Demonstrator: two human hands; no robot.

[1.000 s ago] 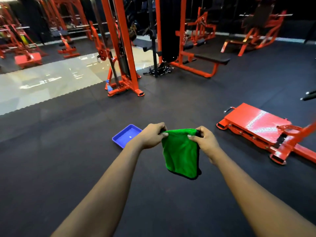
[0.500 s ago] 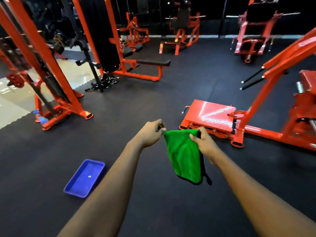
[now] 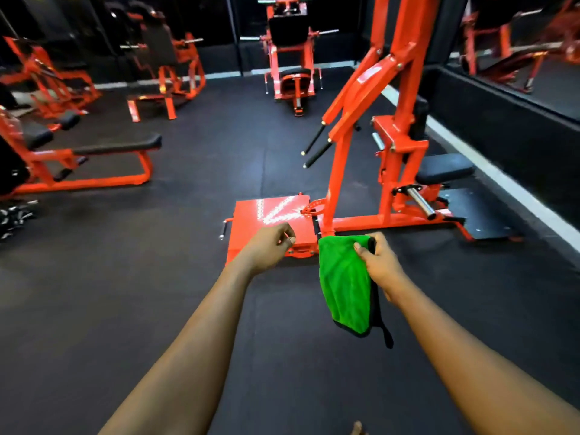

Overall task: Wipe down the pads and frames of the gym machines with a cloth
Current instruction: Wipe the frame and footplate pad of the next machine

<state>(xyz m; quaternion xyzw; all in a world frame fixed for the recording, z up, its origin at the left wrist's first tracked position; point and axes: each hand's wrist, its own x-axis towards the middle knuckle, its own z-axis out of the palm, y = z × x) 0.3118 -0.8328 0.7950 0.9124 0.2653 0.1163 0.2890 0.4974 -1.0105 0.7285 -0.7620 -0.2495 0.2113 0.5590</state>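
Cloth [image 3: 343,284]: green, dark-edged, hanging limp in front of you above the black floor [image 3: 125,277], seen against the near edge of the orange footplate [image 3: 270,215].

Hands: your right hand [image 3: 381,262] pinches the cloth's top edge, thumb across the front and fingers behind. The rest drapes free below. Your left hand [image 3: 271,246] is just beside the upper corner but apart from it, with fingers curled in and nothing held.

Handling, as judged:
- The cloth looks light and floppy, with no stiffness of its own, and will bunch under any pressure.
- It is not fragile, and the pile looks likely to grip rather than slip.
- A one-edge pinch serves for carrying but is poor for wiping, since the loose tail could drag and catch on bolts and pins.
- You would do better to fold it into a pad in your palm, fingers spread flat across the back, before it meets a surface.

Nearest work: the orange frame [image 3: 337,171] straight ahead, and the black seat pad [image 3: 444,172] to its right. The cloth touches neither yet. The pad suits flat palm pressure. For the tubes, wrap the cloth round them.
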